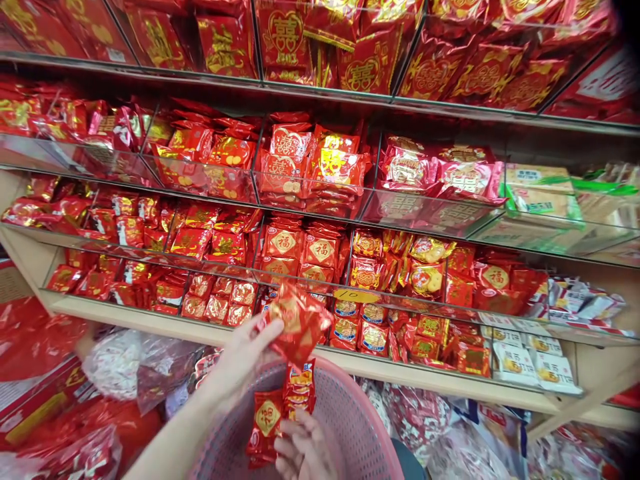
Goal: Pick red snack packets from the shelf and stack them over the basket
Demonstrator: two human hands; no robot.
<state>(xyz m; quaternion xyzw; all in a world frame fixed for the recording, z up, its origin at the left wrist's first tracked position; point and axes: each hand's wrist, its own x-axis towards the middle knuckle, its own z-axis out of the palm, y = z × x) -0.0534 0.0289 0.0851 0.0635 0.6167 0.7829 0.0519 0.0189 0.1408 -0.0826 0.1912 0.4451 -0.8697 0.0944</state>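
Observation:
My left hand [250, 347] is closed on a shiny red snack packet [303, 323], thumb on top, above the far rim of a pink plastic basket [363, 393]. The packet is tilted and slightly blurred. Inside the basket lie a red packet with a gold diamond label [267, 417] and a stack of small red packets [300, 383]. My right hand [307, 447] is over the basket beside these packets, its fingers loosely bent and apart. Nothing shows in its grip. Whether its fingertips touch the packets, I cannot tell.
Tiered shelves with clear dividers hold red and gold packets [285, 247]. Green-edged packs [540, 193] and white packets [535, 363] are at the right. A yellow price tag [356, 295] hangs on a shelf edge. Plastic-wrapped bags [115, 363] lie below the shelves.

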